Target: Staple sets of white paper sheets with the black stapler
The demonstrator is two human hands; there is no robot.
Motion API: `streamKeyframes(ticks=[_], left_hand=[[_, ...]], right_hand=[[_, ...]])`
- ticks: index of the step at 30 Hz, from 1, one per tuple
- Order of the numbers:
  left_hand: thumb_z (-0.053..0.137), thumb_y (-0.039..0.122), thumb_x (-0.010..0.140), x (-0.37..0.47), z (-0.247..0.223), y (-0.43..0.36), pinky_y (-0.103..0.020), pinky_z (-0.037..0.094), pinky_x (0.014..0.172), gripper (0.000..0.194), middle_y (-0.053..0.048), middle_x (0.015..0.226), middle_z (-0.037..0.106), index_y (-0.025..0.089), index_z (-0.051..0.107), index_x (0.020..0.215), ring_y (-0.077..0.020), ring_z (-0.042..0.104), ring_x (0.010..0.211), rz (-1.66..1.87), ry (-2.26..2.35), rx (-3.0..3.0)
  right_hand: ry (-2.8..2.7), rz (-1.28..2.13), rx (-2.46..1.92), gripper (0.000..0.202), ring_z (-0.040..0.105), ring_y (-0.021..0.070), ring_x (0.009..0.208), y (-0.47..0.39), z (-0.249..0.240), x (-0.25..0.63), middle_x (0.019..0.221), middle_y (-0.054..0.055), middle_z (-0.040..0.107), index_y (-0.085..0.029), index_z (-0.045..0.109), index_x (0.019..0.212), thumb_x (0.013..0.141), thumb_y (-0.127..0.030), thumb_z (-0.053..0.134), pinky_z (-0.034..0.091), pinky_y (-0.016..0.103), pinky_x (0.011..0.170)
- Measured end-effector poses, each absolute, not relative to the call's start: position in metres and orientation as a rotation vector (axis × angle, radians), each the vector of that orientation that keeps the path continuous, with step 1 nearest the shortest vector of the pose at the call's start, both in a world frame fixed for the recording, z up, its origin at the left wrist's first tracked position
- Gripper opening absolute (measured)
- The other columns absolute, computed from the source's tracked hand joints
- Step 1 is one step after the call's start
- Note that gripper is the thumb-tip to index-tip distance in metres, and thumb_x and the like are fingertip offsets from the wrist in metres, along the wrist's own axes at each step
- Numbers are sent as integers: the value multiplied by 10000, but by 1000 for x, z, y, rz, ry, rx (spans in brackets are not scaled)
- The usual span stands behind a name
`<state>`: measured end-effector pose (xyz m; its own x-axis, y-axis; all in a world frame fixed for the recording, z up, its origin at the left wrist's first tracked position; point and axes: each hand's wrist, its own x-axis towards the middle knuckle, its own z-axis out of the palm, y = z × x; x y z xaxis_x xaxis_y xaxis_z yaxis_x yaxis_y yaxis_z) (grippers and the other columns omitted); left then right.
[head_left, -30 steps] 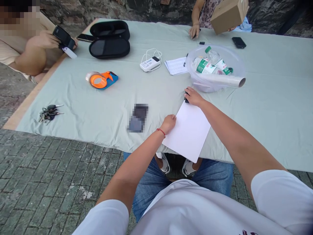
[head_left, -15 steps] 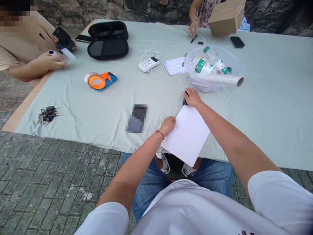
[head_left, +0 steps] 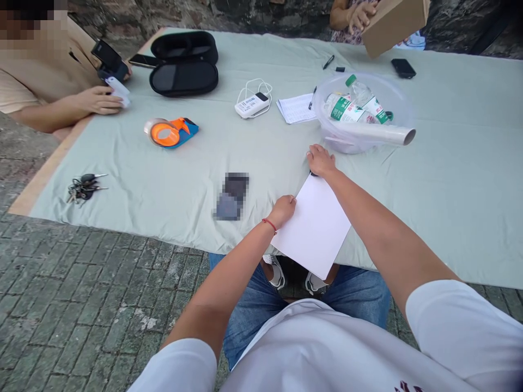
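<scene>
The white sheet of paper (head_left: pixel 315 224) lies at the near edge of the cloth-covered table (head_left: pixel 449 185), its near corner overhanging the edge above the person's knees. Its long axis runs diagonally, from that near corner up toward the far corner close to the clear plastic tub (head_left: pixel 359 142). The left hand (head_left: pixel 283 209) pinches the sheet's left edge, fingers curled shut on it. The right hand (head_left: pixel 321 160) rests on the far corner, fingers bent down over a small dark object (head_left: pixel 313 173); whether it grips that object cannot be determined. Compared with one second ago, the sheet and both hands are almost unmoved; the paper is being held in place rather than shifted. Farther away, a co-worker's cardboard box (head_left: pixel 393 23) has been set down and raised again, tilted.
</scene>
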<state>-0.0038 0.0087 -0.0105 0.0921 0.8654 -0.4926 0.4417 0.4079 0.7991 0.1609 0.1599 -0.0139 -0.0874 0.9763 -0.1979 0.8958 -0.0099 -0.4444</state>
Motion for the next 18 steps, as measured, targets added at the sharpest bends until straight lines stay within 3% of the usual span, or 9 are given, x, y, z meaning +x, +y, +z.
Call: streamKeyframes(ticks=[18], left_hand=[[452,203,900,-2,-9,10,-291,301,563,218,-10,646,482,191,498,687,-137,405,564,425,1536,1170]], right_hand=[[-2048,657,-2041,488,297,323,1429,158,-12,157,1587,94,318,-258,416,1432,993,-349,224,127,729,1118]])
